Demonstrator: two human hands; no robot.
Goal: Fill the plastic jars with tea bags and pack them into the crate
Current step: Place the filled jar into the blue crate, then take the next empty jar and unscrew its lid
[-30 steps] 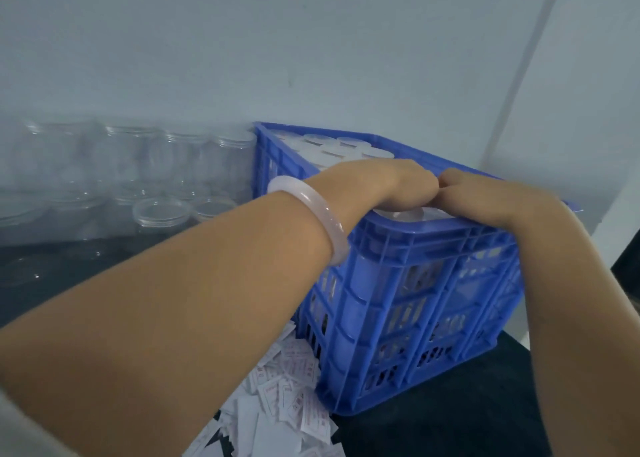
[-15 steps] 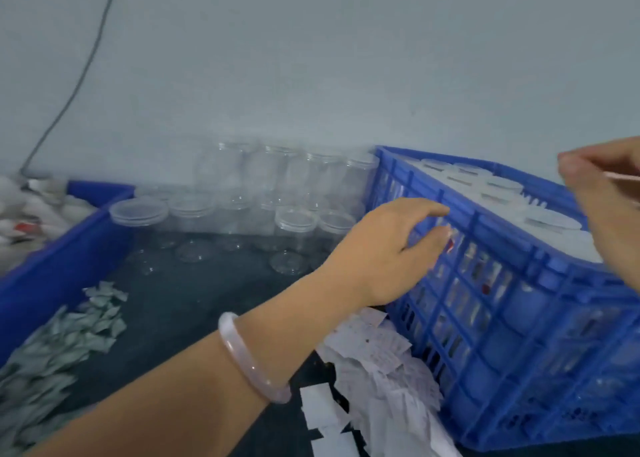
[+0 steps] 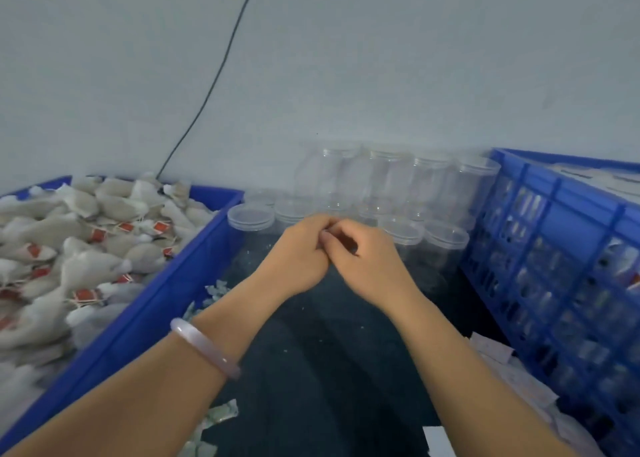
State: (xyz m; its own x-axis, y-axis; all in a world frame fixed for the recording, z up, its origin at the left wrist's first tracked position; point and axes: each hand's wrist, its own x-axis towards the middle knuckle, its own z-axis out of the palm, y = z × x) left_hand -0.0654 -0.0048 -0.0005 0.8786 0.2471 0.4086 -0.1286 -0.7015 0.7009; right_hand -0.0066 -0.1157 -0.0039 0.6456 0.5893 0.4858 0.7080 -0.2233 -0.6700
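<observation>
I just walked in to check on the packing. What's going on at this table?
A person's left hand and right hand meet with fingers curled above the dark table, in front of a cluster of empty clear jars. Whether they hold anything is unclear. The blue bin on the left is heaped with tea bags. The blue crate on the right holds packed jars.
</observation>
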